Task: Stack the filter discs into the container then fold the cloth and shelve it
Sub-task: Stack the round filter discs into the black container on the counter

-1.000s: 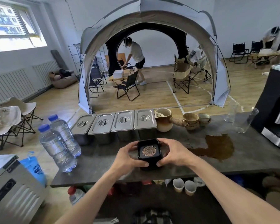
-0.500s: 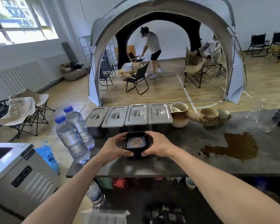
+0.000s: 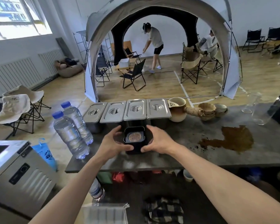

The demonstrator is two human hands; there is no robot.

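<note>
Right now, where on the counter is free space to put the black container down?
Bare counter lies between the right hand and the brown spill. Crowded: water bottles to the left, lidded steel pans just behind the container.

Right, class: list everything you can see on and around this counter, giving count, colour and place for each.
container: one, black, counter front, between both hands
filter disc: at least one, coppery mesh, inside the container
lidded pans: four, steel, in a row behind the container
water bottles: two, clear with blue caps, counter's left end
jug: one, beige and brown, right of the pans
bowls: a brown stack, right of the jug
glass vessels: two, clear, counter's far right
spill: one, brown, counter right
cloth: one, black-and-white check, below the counter
hands: left and right, holding the container's sides
</note>
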